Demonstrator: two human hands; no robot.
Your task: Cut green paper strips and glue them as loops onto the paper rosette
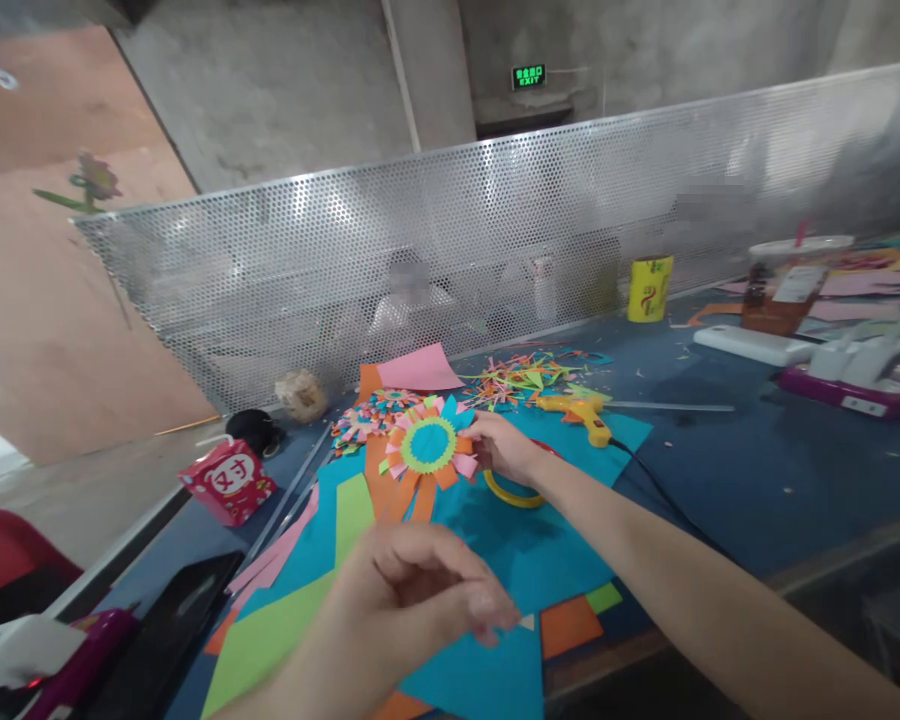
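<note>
My right hand (504, 447) grips the edge of a paper flower (429, 446) with a blue centre, a yellow-green zigzag ring and orange, pink and blue petals. Nearer to me, my left hand (427, 590) is closed, thumb and fingertips drawn together; whether anything small is pinched there cannot be made out. Sheets of blue paper (487, 665) lie beneath both hands. A yellow ring, probably a tape roll (514, 495), sits partly behind my right wrist. Just beyond it rests a yellow glue gun (586, 415). More paper flowers (360, 425) lie left of the held one.
Colourful paper scraps (521, 378) are heaped near the perforated metal screen (480, 220); a person sits behind it. At right stand a yellow can (649, 289), a drink cup (787, 290) and a purple power strip (847, 392). A red packet (229, 482) and black phone-like slab (165, 640) lie left.
</note>
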